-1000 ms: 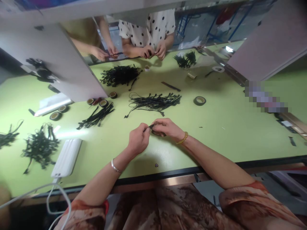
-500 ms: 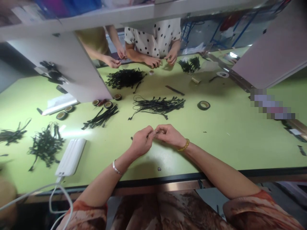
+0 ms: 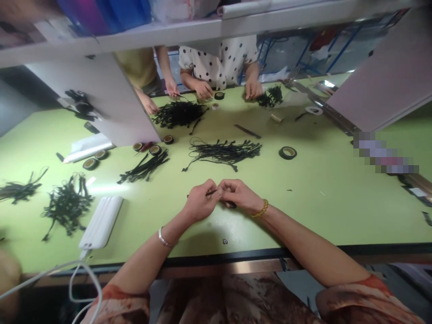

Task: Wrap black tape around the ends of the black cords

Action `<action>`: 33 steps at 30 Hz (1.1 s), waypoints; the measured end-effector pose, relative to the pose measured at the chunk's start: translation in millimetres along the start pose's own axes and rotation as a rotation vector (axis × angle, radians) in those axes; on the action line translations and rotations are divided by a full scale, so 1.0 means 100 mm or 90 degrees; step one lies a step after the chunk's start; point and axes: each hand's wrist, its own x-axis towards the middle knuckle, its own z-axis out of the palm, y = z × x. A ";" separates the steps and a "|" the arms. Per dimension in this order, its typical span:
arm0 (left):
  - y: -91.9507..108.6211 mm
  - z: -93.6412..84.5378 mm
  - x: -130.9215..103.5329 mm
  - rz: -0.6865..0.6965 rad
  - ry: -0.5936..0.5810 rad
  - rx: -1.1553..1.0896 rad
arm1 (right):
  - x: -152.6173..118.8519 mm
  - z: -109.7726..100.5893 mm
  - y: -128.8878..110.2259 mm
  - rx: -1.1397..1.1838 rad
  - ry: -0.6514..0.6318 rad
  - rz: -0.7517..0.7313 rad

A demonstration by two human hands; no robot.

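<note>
My left hand (image 3: 202, 201) and my right hand (image 3: 240, 195) meet above the green table, fingertips pinched together. Between them runs a thin black cable (image 3: 211, 192), mostly covered by the fingers. One dark end sticks out under my right fingers, another shows just left of my left hand. Beyond the hands lies a loose bundle of black cables (image 3: 224, 152) with small connectors. To its right a roll of black tape (image 3: 288, 153) rests flat. A small dark ring-shaped bit (image 3: 225, 241) sits near the table's front edge.
A white power bank (image 3: 102, 221) with a white cord lies at my left, beside cable piles (image 3: 67, 204). More tape rolls (image 3: 155, 150) and a cable bunch (image 3: 145, 167) are left of centre. Two people work across the table, below a shelf (image 3: 189, 33). Upright panels (image 3: 97, 99) flank the opening.
My hands stay together, with the cable's dark end now showing under my right fingers. Across the table, one person's hand has moved to the right-hand pile and a black tape roll has appeared.
</note>
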 end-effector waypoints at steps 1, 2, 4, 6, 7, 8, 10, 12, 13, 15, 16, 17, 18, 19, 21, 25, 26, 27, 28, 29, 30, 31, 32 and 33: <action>-0.01 -0.02 0.01 -0.003 -0.017 -0.015 | 0.00 0.00 0.00 -0.005 0.001 -0.002; -0.01 -0.03 0.02 -0.008 -0.030 -0.025 | 0.00 0.01 0.01 -0.010 0.000 -0.003; -0.03 -0.05 0.02 -0.015 -0.044 -0.029 | 0.00 0.01 0.01 -0.014 -0.008 -0.004; -0.03 -0.05 0.02 -0.011 -0.037 -0.011 | 0.00 0.01 0.02 -0.014 -0.017 -0.006; -0.03 -0.04 0.01 -0.006 -0.029 0.004 | 0.01 0.00 0.02 -0.015 -0.020 -0.008; -0.03 -0.03 0.00 0.001 -0.019 0.022 | 0.01 0.01 0.02 -0.019 -0.022 -0.012; -0.02 -0.01 -0.01 0.013 -0.001 0.063 | 0.01 0.01 0.02 -0.034 -0.022 -0.024; -0.02 0.00 -0.01 0.021 0.013 0.106 | 0.02 0.02 0.03 -0.066 -0.008 -0.051; -0.03 0.01 -0.01 0.023 0.018 0.126 | 0.03 0.03 0.04 -0.090 0.005 -0.070; -0.04 0.03 0.00 0.026 0.024 0.161 | 0.04 0.04 0.06 -0.147 0.035 -0.110; -0.05 0.03 0.00 0.030 0.026 0.178 | 0.05 0.04 0.08 -0.178 0.051 -0.127; -0.06 0.04 0.00 0.035 0.028 0.195 | 0.05 0.04 0.09 -0.207 0.066 -0.139; -0.07 0.04 0.00 0.040 0.030 0.213 | 0.05 0.05 0.11 -0.234 0.079 -0.147; -0.07 0.05 0.01 0.045 0.032 0.230 | 0.06 0.05 0.12 -0.260 0.092 -0.152; -0.08 0.06 0.00 0.047 0.034 0.259 | 0.06 0.06 0.14 -0.307 0.114 -0.157; -0.08 0.08 0.01 0.051 0.029 0.276 | 0.08 0.11 0.16 -0.426 0.178 -0.199; -0.08 0.09 0.02 0.050 0.031 0.274 | 0.09 0.12 0.17 -0.451 0.196 -0.209; -0.09 0.09 0.02 0.048 0.033 0.270 | 0.09 0.14 0.17 -0.468 0.209 -0.216; -0.09 0.09 0.03 0.045 0.036 0.265 | 0.10 0.15 0.18 -0.479 0.216 -0.218; -0.08 0.08 0.03 0.042 0.036 0.258 | 0.11 0.15 0.18 -0.487 0.216 -0.220; -0.07 0.08 0.03 0.039 0.035 0.249 | 0.11 0.15 0.18 -0.498 0.213 -0.221; -0.05 0.07 0.02 0.040 0.032 0.238 | 0.12 0.14 0.18 -0.513 0.210 -0.223; -0.01 0.07 0.00 0.048 0.023 0.222 | 0.14 0.11 0.18 -0.529 0.215 -0.219; 0.03 0.06 -0.02 0.061 0.012 0.203 | 0.15 0.08 0.19 -0.546 0.230 -0.208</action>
